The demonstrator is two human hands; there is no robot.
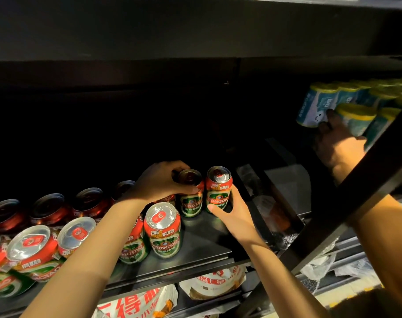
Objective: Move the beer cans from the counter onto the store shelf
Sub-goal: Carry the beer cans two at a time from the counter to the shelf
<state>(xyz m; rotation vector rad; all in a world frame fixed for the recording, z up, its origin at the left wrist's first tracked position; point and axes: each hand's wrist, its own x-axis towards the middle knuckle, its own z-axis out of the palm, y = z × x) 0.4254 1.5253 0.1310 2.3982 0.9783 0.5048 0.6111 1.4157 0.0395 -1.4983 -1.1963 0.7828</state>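
Observation:
Green and red Tsingtao beer cans stand in rows on the dark store shelf [204, 246]. My left hand [157, 181] reaches in from the left and grips the top rim of one upright beer can [191, 203] in the back row. My right hand [233, 214] wraps around the side of the neighbouring beer can [218, 187], the rightmost one, which stands on the shelf. Another beer can [164, 230] stands in front of them, near the shelf's edge. More cans [32, 251] fill the shelf to the left. The counter is out of view.
Another person's hand [333, 141] and forearm reach in at the right and touch blue cans with yellow tops [319, 104] on the neighbouring shelf. A black diagonal bar [347, 210] crosses the right side. Packaged goods [216, 281] lie on the shelf below. The shelf's back is dark.

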